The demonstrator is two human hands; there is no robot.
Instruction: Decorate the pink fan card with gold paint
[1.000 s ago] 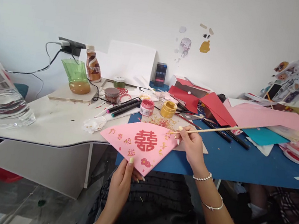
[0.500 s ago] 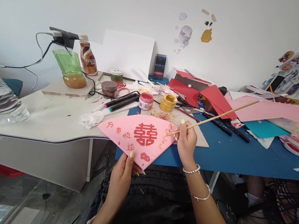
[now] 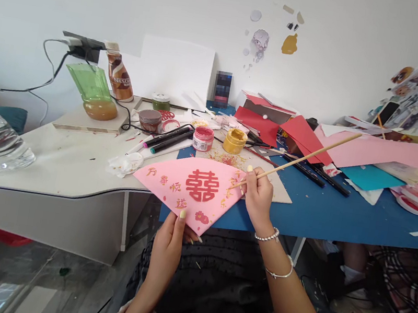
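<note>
Left hand (image 3: 168, 242), pinched shut with thumb above and fingers beneath, grips the lower edge of a pink, fan-shaped paper piece (image 3: 189, 203) at its 1 o'clock, long axis 9 to 3, over the blue desk's (image 3: 325, 225) front edge. Right hand (image 3: 259, 193), nearer the column of gold characters (image 3: 228, 194), closes its fingers round a thin, pale wooden stick (image 3: 304, 159) aligned 8 to 2; tip contact cannot be told. Beyond, at 12 to 1 o'clock: open pink-red paint jar (image 3: 202, 144), open yellow paint jar (image 3: 234, 142). Versus one second earlier, the stick slopes more steeply, its tip lower along the column.
</note>
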